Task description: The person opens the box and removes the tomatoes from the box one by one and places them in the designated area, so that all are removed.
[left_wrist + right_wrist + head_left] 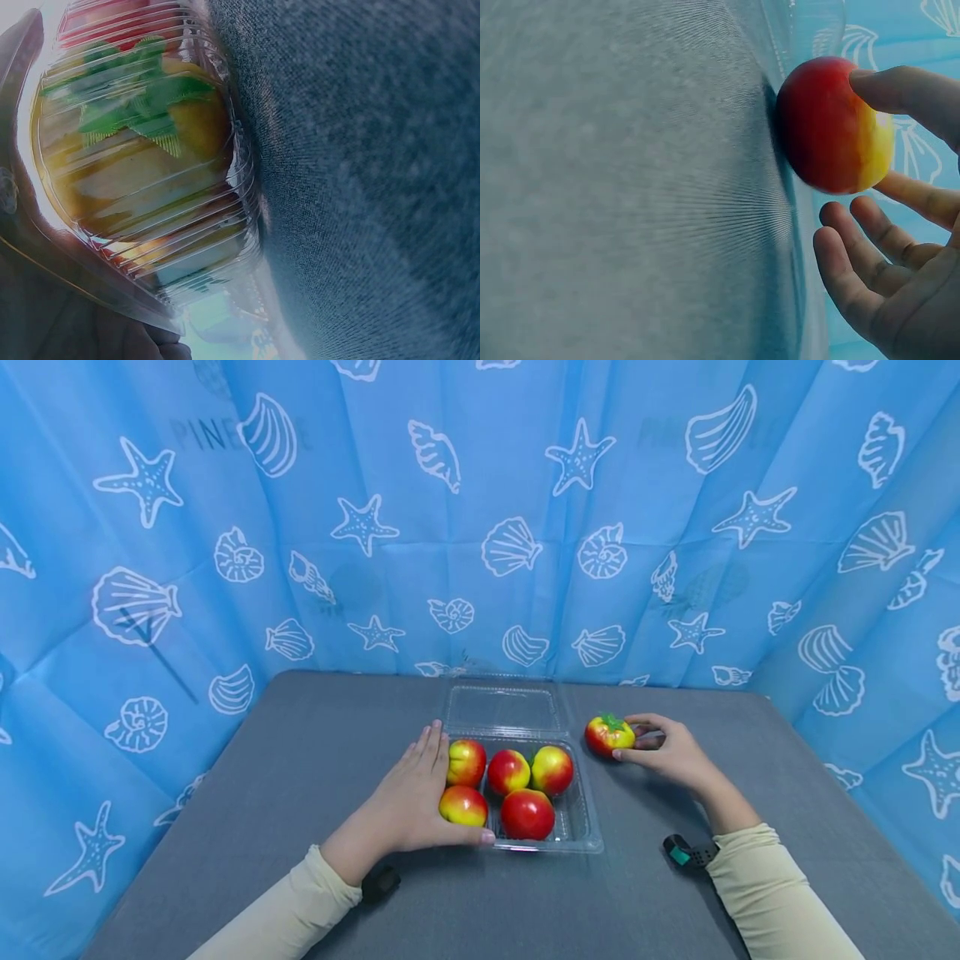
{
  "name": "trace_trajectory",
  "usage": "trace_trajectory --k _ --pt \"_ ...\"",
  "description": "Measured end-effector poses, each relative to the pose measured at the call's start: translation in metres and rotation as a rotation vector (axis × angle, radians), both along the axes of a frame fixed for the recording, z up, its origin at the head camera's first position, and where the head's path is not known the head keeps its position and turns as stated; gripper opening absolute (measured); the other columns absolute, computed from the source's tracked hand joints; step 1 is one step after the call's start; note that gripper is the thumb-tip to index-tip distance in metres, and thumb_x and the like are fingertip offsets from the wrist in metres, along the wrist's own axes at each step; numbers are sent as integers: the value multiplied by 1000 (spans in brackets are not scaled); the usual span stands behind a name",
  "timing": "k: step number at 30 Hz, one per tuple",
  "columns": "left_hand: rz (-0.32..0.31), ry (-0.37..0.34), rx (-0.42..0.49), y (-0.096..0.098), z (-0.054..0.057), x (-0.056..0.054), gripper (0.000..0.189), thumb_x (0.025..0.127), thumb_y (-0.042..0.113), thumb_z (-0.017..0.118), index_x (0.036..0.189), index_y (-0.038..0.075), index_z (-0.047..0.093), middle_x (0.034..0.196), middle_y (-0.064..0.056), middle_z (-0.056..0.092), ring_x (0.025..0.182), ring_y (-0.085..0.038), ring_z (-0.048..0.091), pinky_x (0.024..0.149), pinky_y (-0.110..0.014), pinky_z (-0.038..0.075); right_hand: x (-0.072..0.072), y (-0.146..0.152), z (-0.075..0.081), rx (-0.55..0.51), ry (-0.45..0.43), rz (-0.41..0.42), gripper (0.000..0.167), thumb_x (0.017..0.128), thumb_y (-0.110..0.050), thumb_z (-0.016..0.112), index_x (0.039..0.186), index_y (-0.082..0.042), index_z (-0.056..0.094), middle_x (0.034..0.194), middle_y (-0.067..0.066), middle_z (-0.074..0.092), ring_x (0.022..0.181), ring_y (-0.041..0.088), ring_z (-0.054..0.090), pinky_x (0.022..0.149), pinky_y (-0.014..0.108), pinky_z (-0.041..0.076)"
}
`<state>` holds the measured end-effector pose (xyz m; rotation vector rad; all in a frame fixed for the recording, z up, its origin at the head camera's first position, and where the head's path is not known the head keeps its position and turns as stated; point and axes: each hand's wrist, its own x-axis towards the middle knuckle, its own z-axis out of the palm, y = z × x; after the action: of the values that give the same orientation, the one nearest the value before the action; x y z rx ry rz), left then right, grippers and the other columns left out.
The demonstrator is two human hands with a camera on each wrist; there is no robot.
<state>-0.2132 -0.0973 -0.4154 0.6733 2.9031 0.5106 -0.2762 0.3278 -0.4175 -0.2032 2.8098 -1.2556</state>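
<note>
Near the right side of the clear plastic container (588, 827), my right hand (671, 753) pinches a red-and-yellow fruit (607, 737) with a green leafy top. Thumb and index finger touch the fruit (832, 124) in the right wrist view, while the other fingers stay apart from it. The fruit sits at the table surface. My left hand (408, 797) rests along the container's left side with straight fingers, its thumb stretched along the front edge. Inside the container lie several similar fruits (527, 814). Through its ribbed wall, the left wrist view shows a green leafy top (142, 97).
The container's clear lid (502, 708) lies folded open toward the back. A grey cloth (285, 777) covers the table. Behind it hangs a blue curtain (480, 585) with white shells and starfish. Dark wrist straps (690, 853) sit at both cuffs.
</note>
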Motion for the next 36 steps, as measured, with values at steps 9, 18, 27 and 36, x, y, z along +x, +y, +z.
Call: trace_trajectory --k 9,18,27,36 --pt "0 1 3 0 0 0 143 71 100 55 170 6 16 181 -14 2 168 -36 5 133 -55 21 5 -3 18 20 79 -22 64 97 -32 79 148 -3 56 147 29 55 131 48 58 99 62 56" --pt "-2 6 -2 0 0 0 142 71 100 55 171 7 16 181 -14 2 168 -36 5 133 -55 21 15 -19 37 -12 263 -44 49 97 -31 80 138 -7 66 138 18 59 123 34 61 88 12 52" --pt "4 7 -10 1 0 0 142 71 99 56 171 7 16 181 -14 3 168 -36 5 133 -55 21 29 -48 46 -34 221 110 41 99 -27 77 133 -7 67 134 18 65 118 36 69 91 17 56" --pt "0 10 -4 1 -1 0 141 72 99 56 170 6 17 181 -14 4 167 -37 7 133 -56 23 36 -70 36 10 235 274 41 94 -22 82 132 -9 70 128 13 68 113 31 67 92 46 63"
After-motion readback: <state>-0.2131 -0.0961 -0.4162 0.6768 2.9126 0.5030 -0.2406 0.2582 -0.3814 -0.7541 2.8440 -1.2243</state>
